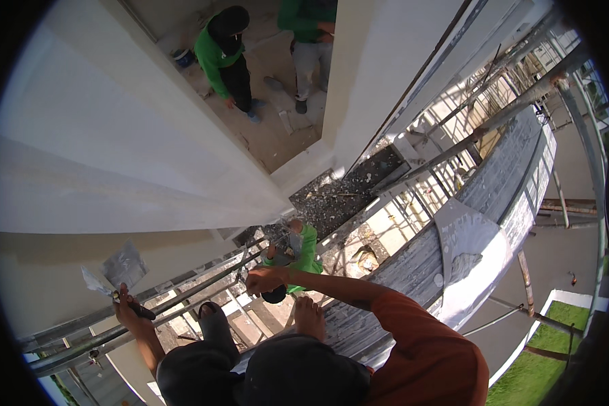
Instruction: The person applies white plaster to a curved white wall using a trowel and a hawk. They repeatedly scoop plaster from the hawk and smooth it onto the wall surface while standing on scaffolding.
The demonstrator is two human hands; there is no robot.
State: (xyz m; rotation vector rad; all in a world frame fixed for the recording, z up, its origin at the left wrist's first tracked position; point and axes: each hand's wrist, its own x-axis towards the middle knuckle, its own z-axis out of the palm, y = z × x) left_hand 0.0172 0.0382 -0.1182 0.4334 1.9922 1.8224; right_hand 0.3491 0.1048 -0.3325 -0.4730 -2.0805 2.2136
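Observation:
At the lower left, my left hand (134, 315) is closed around the dark handle of a putty knife (124, 264), whose broad grey blade points up toward the wall. Beside that blade is a second, smaller pale blade (96, 281); whether it is a separate tool I cannot tell. My right hand (266, 279) reaches across with its fingers curled in, near a scaffold pipe (213, 283). What it holds, if anything, is hidden. One bare foot (309, 318) of mine rests close to the long grey plank (406, 271).
A sheet with grey paste (468, 260) lies over the plank. Below, a person in green (308, 254) works close to my right hand. Two more people in green (218, 57) stand inside the opening. Scaffold pipes (494, 122) cross the right side; a pale wall (128, 149) rises left.

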